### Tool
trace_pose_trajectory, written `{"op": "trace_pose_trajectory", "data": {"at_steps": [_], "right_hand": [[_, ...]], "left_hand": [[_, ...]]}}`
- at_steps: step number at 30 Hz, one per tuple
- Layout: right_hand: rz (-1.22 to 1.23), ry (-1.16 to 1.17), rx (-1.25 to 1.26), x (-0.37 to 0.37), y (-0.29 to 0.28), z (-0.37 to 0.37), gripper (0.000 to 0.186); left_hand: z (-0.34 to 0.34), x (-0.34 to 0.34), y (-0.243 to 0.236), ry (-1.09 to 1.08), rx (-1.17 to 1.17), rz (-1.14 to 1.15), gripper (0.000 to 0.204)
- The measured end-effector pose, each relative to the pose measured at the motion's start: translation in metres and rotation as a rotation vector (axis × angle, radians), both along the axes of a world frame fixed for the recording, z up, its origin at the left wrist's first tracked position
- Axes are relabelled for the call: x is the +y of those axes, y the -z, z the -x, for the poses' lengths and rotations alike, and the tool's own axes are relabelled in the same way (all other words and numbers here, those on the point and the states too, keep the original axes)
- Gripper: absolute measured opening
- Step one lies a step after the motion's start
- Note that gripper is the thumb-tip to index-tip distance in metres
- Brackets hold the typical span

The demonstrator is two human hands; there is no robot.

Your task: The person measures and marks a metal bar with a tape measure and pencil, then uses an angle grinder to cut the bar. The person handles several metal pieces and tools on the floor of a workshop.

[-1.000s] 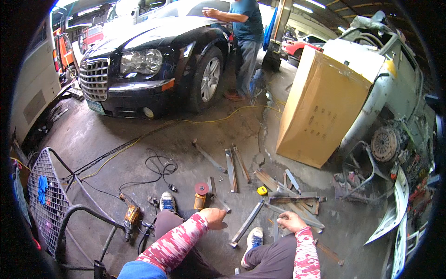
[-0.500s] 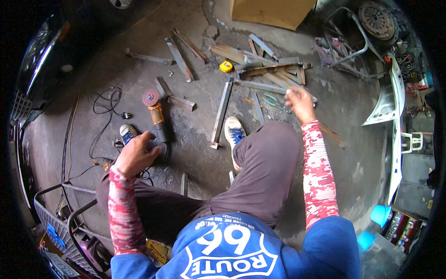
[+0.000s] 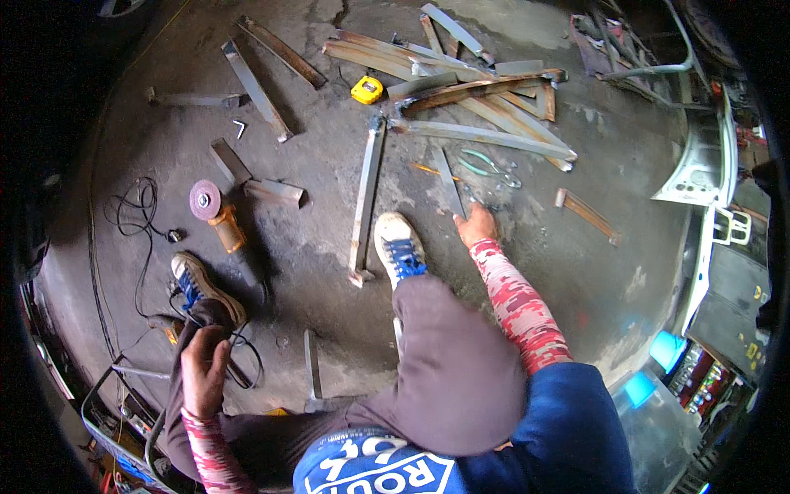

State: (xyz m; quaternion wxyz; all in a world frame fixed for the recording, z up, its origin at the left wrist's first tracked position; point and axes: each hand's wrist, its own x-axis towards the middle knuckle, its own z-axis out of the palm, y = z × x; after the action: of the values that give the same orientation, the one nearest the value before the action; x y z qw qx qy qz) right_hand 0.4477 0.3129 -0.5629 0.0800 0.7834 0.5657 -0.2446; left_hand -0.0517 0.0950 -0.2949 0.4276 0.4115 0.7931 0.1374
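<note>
My right hand [image 3: 478, 225] reaches down to the floor. Its fingers close on the near end of a thin grey metal strip [image 3: 448, 183], which lies beside a pair of green-handled pliers [image 3: 487, 168] and a yellow pencil-like stick [image 3: 424, 168]. My left hand [image 3: 204, 372] rests on my left leg, fingers loosely extended and holding nothing. An angle grinder [image 3: 228, 233] with a reddish disc lies beyond my left shoe. Between my feet and the pile, a long grey metal bar [image 3: 368, 198] stretches along the floor.
Rusty and grey metal angle bars [image 3: 485, 99] are piled at the far middle, near a yellow tape measure [image 3: 367, 90]. Looped black cable [image 3: 136, 210] lies at left. A short rusty bar [image 3: 588, 216] and a white panel [image 3: 699, 165] are at right.
My right hand has come down and inward from above the pile to the metal strip. My left hand has moved back from near the grinder's handle onto my leg.
</note>
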Motion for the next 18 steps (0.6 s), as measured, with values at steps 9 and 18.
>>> {"op": "trace_pose_trajectory", "data": {"at_steps": [9,18], "right_hand": [[-0.128,-0.137,-0.036,0.001,0.042,0.007,0.043],[-0.159,-0.203,0.058,0.013,0.04,0.014,0.04]], "left_hand": [[-0.139,0.13,0.141,0.161,-0.183,-0.293,0.013],[-0.195,0.17,0.17,0.288,-0.326,-0.275,0.021]]}}
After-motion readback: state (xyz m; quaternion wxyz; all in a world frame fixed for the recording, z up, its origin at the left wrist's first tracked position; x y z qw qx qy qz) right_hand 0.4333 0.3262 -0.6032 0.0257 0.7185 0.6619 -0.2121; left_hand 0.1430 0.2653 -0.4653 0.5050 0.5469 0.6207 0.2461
